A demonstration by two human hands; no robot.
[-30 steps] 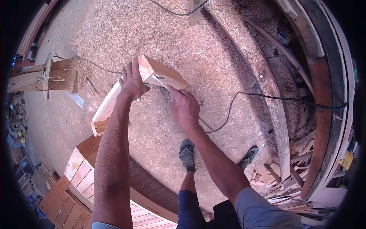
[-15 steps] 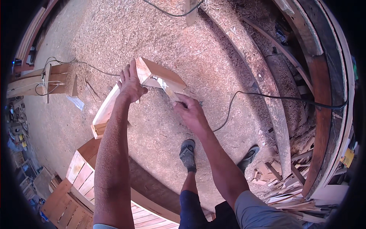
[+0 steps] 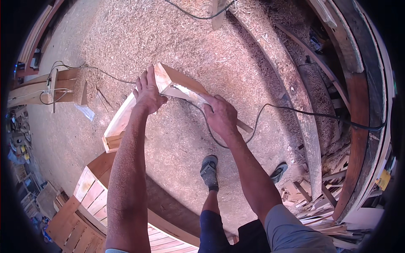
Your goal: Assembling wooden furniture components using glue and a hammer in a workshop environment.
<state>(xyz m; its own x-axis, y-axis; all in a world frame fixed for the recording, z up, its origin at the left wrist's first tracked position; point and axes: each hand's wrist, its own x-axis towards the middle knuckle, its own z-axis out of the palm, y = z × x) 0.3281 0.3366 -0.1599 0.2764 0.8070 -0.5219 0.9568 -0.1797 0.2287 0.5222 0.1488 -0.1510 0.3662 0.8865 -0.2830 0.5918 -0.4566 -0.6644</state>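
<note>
An angled wooden piece of joined pale and reddish boards stands in front of me over the shavings-strewn ground. My left hand lies on its left side near the corner, fingers stretched along the wood. White paste is smeared along the near edge of its right-hand board. At the right end of that edge, my right hand is closed round a thin flat wooden stick. One end of the stick sticks out past the hand; its other end is hidden by the fingers.
A black cable loops over the ground below my right hand. A long curved timber lies to the right, with offcuts near its lower end. Slatted curved woodwork stands at lower left. Boards with a cord lie left.
My right hand has moved right and slightly up along the board's edge, turning the stick. More white paste shows on the edge. My left hand stays on the wood; the view has shifted slightly.
</note>
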